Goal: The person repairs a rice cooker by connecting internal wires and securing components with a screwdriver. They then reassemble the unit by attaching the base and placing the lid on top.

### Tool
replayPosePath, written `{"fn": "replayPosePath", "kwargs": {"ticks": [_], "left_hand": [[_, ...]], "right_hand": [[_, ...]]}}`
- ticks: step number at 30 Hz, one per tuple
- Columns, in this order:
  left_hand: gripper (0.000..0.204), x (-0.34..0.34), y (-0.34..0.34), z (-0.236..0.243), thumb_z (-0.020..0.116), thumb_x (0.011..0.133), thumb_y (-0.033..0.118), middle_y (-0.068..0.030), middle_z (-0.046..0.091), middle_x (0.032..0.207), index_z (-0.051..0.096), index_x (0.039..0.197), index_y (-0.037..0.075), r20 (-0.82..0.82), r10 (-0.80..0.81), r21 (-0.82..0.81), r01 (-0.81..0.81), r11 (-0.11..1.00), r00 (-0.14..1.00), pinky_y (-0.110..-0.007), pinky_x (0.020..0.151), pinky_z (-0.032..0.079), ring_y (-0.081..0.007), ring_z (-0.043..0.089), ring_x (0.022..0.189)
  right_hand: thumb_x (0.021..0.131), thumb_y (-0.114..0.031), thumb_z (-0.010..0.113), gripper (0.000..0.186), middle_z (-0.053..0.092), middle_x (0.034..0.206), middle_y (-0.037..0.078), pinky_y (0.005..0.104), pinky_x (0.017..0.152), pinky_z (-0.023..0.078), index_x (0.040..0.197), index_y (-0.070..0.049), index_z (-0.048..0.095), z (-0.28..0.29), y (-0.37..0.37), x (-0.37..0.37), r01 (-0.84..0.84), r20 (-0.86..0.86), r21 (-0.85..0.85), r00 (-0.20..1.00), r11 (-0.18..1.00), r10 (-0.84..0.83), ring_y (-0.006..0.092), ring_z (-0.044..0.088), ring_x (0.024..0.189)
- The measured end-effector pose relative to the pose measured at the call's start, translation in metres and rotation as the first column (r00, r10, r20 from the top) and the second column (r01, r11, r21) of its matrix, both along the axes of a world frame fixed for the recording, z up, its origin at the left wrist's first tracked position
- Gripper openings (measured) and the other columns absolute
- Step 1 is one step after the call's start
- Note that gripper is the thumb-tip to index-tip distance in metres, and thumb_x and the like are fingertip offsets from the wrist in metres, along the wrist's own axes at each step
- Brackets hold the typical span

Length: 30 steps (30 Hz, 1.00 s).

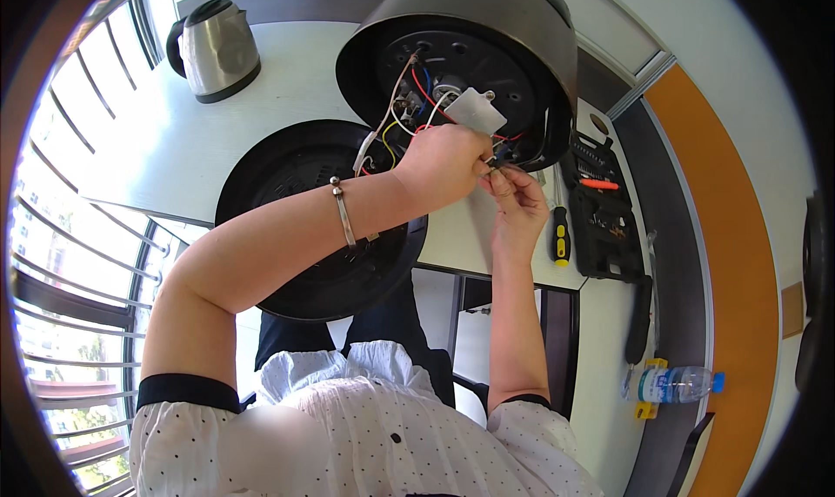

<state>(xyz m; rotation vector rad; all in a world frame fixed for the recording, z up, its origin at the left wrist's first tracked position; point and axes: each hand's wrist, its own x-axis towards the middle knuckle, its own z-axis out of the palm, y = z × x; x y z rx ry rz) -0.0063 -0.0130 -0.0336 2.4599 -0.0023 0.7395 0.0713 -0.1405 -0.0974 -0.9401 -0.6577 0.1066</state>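
A dark round appliance housing, like a rice cooker body, lies on its side with its open underside toward me. Red, blue, white and yellow wires and a pale sheet-like piece show inside. Its black round base sits at the left, under my left forearm, joined by wires. My left hand is closed at the housing's lower rim, among the wires. Just right of it, my right hand pinches with thumb and fingers, the fingertips meeting my left ones. What lies between the fingers is too small to make out.
A steel kettle stands at the back left of the white table. To the right lie a yellow-black screwdriver and an open black tool case with an orange-handled tool. A water bottle is farther right.
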Motion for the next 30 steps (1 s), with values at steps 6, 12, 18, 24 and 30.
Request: {"fn": "replayPosePath", "kwargs": {"ticks": [6,12,18,24,30], "left_hand": [[0.011,-0.0004,-0.0048,-0.0005,0.057,0.076,0.008,-0.0116,0.063,0.08,0.063,0.084,0.004,0.004,0.03,-0.009,-0.03,1.0,1.0,-0.038,0.065,0.049,-0.0315,0.062,0.074],[0.014,0.0003,-0.0038,-0.0015,0.061,0.073,0.016,-0.0107,0.064,0.081,0.062,0.082,0.005,-0.016,0.016,-0.027,-0.016,0.999,1.0,-0.039,0.067,0.048,-0.0289,0.062,0.078],[0.011,-0.0002,-0.0039,-0.0026,0.059,0.074,0.011,-0.0106,0.063,0.08,0.062,0.083,0.005,0.028,0.021,-0.002,-0.02,1.0,0.999,-0.038,0.064,0.048,-0.0303,0.062,0.074],[0.009,0.0005,-0.0081,-0.0072,0.059,0.075,0.01,-0.0098,0.062,0.079,0.062,0.081,0.005,0.075,0.046,0.03,-0.049,0.998,0.996,-0.038,0.062,0.048,-0.0306,0.061,0.071],[0.009,0.0003,-0.0078,-0.0063,0.059,0.076,0.012,-0.01,0.062,0.079,0.061,0.081,0.004,0.094,0.048,0.054,-0.053,0.997,0.994,-0.038,0.061,0.048,-0.0304,0.061,0.071]], "right_hand": [[0.082,-0.001,0.063,0.016,0.063,0.09,0.011,0.0299,0.078,0.053,0.096,0.006,0.059,-0.0009,-0.0036,-0.0009,-0.012,-0.036,-0.014,0.999,1.0,0.012,0.0168,0.063,0.078],[0.083,-0.001,0.062,0.017,0.063,0.09,0.01,0.029,0.08,0.052,0.098,0.006,0.058,0.0005,-0.0047,-0.0027,-0.046,-0.03,-0.011,0.999,0.999,0.045,0.0165,0.063,0.079],[0.083,0.0,0.062,0.018,0.063,0.089,0.009,0.0281,0.08,0.052,0.099,0.006,0.058,0.0002,-0.0024,-0.0027,-0.023,0.012,-0.027,1.0,0.999,0.023,0.0154,0.062,0.08],[0.083,0.0,0.063,0.016,0.061,0.087,0.008,0.0276,0.078,0.052,0.097,0.005,0.058,-0.0008,-0.0016,-0.0037,-0.001,0.024,-0.02,1.0,1.0,0.001,0.0147,0.062,0.077],[0.083,-0.001,0.063,0.016,0.061,0.088,0.008,0.0273,0.077,0.052,0.097,0.004,0.057,0.0006,0.001,-0.0052,0.018,0.059,-0.017,0.998,1.0,-0.017,0.0146,0.061,0.078]]}}
